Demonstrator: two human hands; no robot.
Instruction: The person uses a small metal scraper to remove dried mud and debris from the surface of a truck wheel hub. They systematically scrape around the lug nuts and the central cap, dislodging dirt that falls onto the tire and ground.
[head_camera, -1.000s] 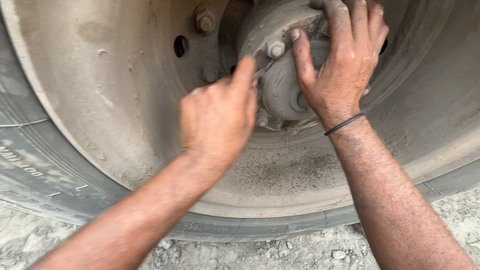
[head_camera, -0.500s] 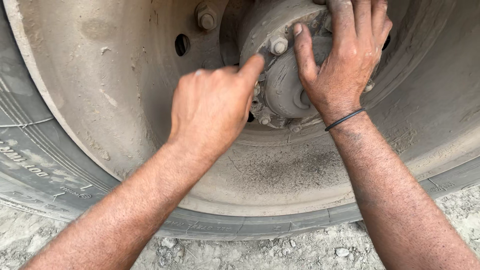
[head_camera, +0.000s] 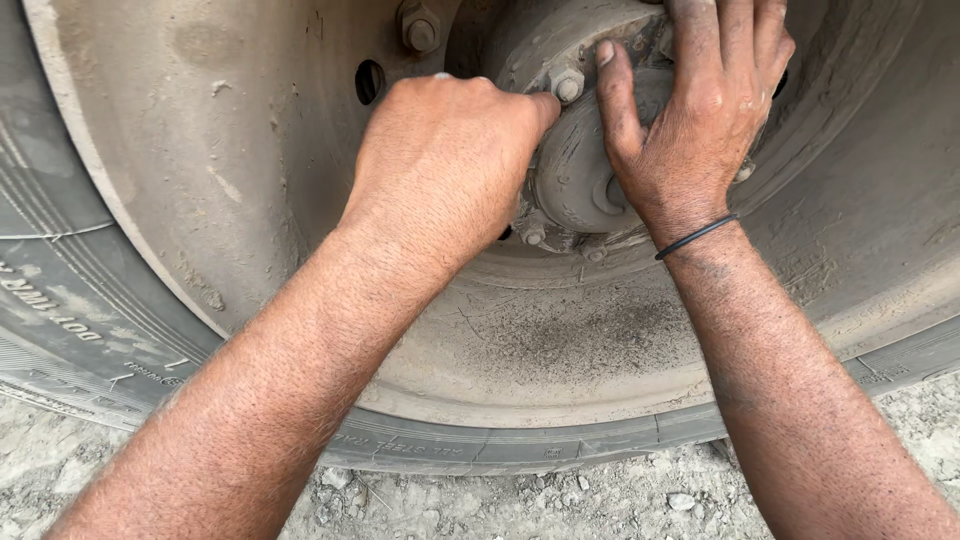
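Up and in goes the left hand (head_camera: 440, 160) since a second ago: it sat lower and clear of the hub, thumb stretched toward a bolt, and now its knuckles are pressed right against the hub's left edge. Right hand (head_camera: 700, 110) has barely shifted.

Nearest the camera, both bare forearms reach up from the bottom corners over gravelly ground (head_camera: 560, 495) scattered with small stones. Beyond that runs the tyre (head_camera: 60, 300), a dusty black sidewall curving along the left and bottom. Next comes the wheel rim (head_camera: 230, 150), a wide dish caked in pale dust, with a round hole and a lug nut (head_camera: 420, 28) near the top.

At the middle, furthest in, sits the wheel hub (head_camera: 580, 185), a domed grey cap ringed by small bolts. Left hand is curled into a loose fist, fingers tucked together at the hub's flange; what they pinch, if anything, is hidden behind the knuckles, so I cannot tell. Right hand lies over the hub's upper right, fingers together and laid flat, thumb (head_camera: 615, 95) spread down its face beside a flange bolt (head_camera: 568, 88). A black band (head_camera: 695, 236) circles the right wrist.
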